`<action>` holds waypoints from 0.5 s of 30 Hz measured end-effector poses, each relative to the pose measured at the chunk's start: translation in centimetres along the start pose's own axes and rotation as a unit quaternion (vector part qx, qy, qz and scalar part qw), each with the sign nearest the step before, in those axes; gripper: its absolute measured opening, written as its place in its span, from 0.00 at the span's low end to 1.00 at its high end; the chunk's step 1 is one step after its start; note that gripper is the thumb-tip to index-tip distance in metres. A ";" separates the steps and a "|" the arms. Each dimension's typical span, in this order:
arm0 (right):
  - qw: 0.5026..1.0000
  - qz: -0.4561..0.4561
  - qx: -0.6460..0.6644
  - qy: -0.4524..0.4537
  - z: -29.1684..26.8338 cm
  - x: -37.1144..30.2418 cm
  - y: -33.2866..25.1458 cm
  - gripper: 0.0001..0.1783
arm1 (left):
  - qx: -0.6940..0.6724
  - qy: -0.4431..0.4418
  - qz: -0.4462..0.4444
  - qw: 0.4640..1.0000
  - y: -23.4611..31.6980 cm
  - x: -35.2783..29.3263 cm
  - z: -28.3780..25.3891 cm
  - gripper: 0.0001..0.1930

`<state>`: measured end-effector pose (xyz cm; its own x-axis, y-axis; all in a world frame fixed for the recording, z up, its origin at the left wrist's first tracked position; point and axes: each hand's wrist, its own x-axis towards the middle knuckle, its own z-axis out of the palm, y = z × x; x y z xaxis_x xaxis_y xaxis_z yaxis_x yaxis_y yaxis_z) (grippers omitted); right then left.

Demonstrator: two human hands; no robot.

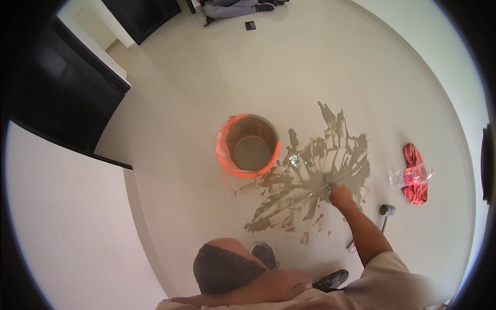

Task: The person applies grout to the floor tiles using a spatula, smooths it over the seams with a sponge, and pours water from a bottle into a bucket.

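My right hand (pixel 340 195) is closed around the handle of a flat trowel (pixel 316 193), whose long thin metal blade edge shows on both sides of the fist. The blade lies over a patch of wet grey mortar (pixel 356 178), smeared in streaks across the tiled floor. Left of the patch stands an orange bucket (pixel 274 161) with grey mix inside and smears on its rim. My left forearm lies across my bent knee, and my left hand (pixel 297 283) rests there above the shoes; its fingers are not clear.
At right, a clear plastic bottle (pixel 397 179) lies across a red cloth (pixel 413 195). Nearer is a black-headed mallet (pixel 387 210). Dark doors (pixel 67 88) line the left wall. A seated person's legs (pixel 232 10) and a dark phone-like object (pixel 250 25) are at the far end.
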<state>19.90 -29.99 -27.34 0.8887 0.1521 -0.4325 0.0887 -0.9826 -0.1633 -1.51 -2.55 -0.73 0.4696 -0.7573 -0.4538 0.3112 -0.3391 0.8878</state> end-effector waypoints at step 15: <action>1.000 0.018 -0.006 -0.011 0.8 -2.4 0.6 0.24 | 0.106 0.089 0.046 0.989 -2.4 -0.7 1.1 0.14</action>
<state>17.52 -30.87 -27.12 0.8810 0.1192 -0.4579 0.0630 -0.9887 -0.1361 -3.49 -1.79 -2.48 0.6324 -0.6865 -0.3589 0.0877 -0.3968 0.9137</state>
